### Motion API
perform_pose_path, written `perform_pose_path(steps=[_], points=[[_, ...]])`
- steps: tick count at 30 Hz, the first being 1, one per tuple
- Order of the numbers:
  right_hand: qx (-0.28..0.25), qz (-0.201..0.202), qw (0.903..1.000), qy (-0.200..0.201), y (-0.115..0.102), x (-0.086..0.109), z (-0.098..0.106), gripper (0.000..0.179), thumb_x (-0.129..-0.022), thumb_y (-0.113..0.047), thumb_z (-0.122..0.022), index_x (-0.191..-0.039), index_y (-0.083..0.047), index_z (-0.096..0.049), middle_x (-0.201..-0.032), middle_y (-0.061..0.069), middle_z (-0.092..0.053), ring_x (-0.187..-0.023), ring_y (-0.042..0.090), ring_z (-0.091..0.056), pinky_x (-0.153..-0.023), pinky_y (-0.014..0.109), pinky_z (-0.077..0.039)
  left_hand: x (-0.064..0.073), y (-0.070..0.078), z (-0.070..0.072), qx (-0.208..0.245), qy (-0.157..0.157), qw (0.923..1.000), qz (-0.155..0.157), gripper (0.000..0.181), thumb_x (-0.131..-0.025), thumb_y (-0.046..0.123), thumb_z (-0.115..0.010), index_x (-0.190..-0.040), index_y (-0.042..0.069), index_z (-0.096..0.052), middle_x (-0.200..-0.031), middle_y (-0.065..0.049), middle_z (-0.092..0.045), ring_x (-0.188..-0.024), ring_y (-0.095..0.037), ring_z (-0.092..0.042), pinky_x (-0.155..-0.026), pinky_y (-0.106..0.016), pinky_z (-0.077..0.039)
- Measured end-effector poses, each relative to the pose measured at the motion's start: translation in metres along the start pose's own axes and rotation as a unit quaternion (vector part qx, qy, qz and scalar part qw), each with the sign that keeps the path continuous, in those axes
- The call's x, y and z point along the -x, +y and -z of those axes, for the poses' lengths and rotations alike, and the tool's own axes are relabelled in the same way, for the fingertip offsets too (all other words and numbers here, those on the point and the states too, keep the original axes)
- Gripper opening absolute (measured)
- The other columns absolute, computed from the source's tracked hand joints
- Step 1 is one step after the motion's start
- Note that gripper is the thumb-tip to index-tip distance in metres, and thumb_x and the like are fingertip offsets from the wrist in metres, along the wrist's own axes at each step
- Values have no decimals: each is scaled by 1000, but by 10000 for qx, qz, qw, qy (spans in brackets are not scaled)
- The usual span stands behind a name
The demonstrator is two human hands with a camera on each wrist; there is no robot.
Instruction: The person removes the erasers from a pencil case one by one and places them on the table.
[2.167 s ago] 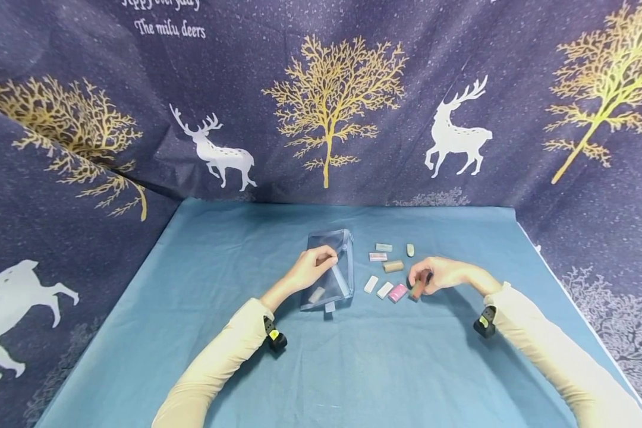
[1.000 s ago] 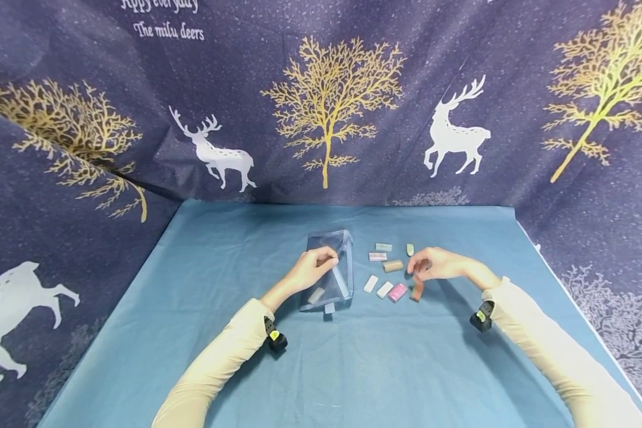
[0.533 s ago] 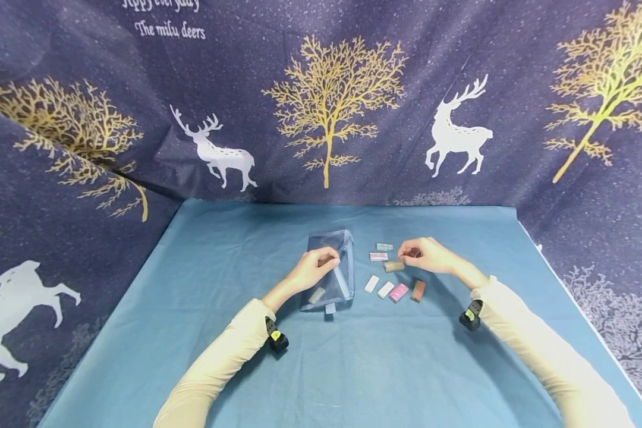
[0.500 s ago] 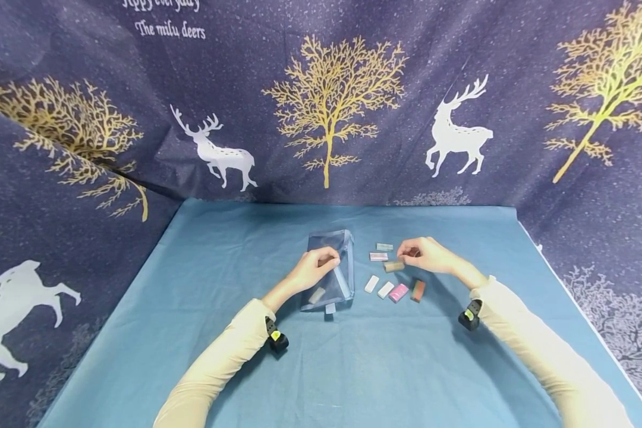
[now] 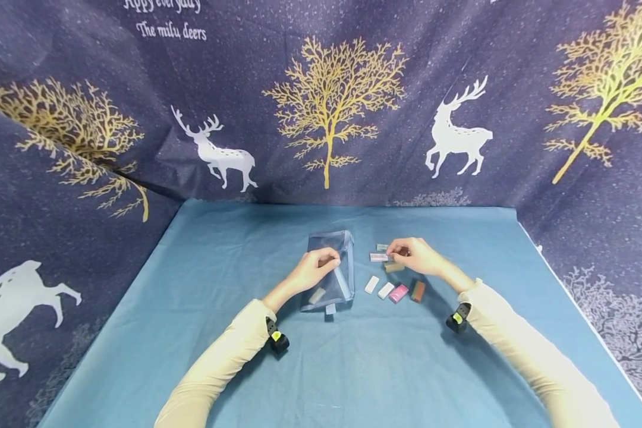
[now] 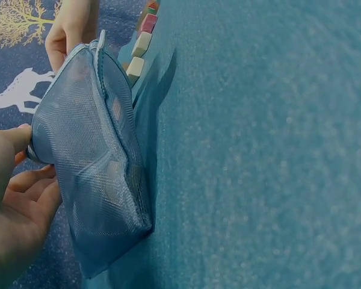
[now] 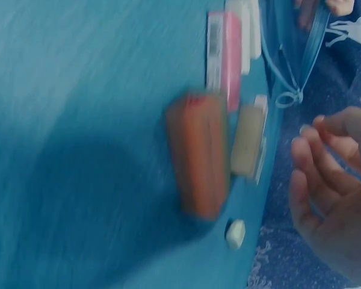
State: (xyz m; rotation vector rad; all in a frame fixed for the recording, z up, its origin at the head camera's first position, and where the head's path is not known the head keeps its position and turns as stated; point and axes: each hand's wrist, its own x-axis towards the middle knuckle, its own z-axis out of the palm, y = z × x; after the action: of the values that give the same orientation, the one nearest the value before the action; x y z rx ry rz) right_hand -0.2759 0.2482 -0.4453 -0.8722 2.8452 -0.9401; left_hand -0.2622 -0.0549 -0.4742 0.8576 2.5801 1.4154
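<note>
My left hand (image 5: 312, 268) pinches the edge of a blue mesh zip pouch (image 6: 90, 156), thumb on one side and fingers on the other. A pale eraser (image 5: 317, 295) shows through its mesh. My right hand (image 5: 418, 258) hovers over the back erasers, fingers loosely bent with nothing between them in the right wrist view. Under it are a tan eraser (image 7: 248, 141) and a small pale green eraser (image 7: 235, 233), the latter hidden in the head view. An orange-and-green eraser (image 5: 418, 291) and a pink sleeved eraser (image 5: 398, 292) lie nearer the front.
Two white erasers (image 5: 378, 287) lie between the pouch and the pink one. Behind the tan eraser are a pink-and-white eraser (image 5: 378, 257) and a greenish eraser (image 5: 382, 246). Blue cloth (image 5: 353, 368) covers the table; a deer-print curtain (image 5: 278, 148) hangs behind.
My right hand has left the orange-and-green eraser, gone back past the small pale green one, then left over the tan eraser. The left hand keeps its hold on the pouch.
</note>
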Motion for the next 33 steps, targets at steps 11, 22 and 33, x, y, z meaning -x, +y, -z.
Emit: perform_pose_path(steps=[11,22,33], points=[[-372,-481,9981,-15,-29,-2,-17,22,-88,-12,-55,-106,-6,-67,-96,11,-70,-78,19,-66,-65,25,-50,0,-2,0,-1,-21,10000,-25,30,-93,32,-50,-105,8,-62,-99,1,-64,-81,-9,-57,-72,-25,-48],[-614,25,9969,-489,-37,-6,-27,25,-88,-7,-55,-110,-2,-64,-102,15,-67,-89,20,-65,-77,28,-52,-1,0,1,73,12,10000,-13,30,-93,31,-52,-105,7,-62,-100,1,-64,-86,-10,-59,-75,-27,-49],[-737,317,9896,-1193,-47,-18,-37,30,-90,-8,-52,-118,-1,-60,-113,16,-64,-96,22,-64,-84,32,-51,-2,2,9,247,-192,9995,-78,33,-91,34,-54,-107,8,-63,-120,-11,-60,-103,-17,-60,-85,-34,-50]])
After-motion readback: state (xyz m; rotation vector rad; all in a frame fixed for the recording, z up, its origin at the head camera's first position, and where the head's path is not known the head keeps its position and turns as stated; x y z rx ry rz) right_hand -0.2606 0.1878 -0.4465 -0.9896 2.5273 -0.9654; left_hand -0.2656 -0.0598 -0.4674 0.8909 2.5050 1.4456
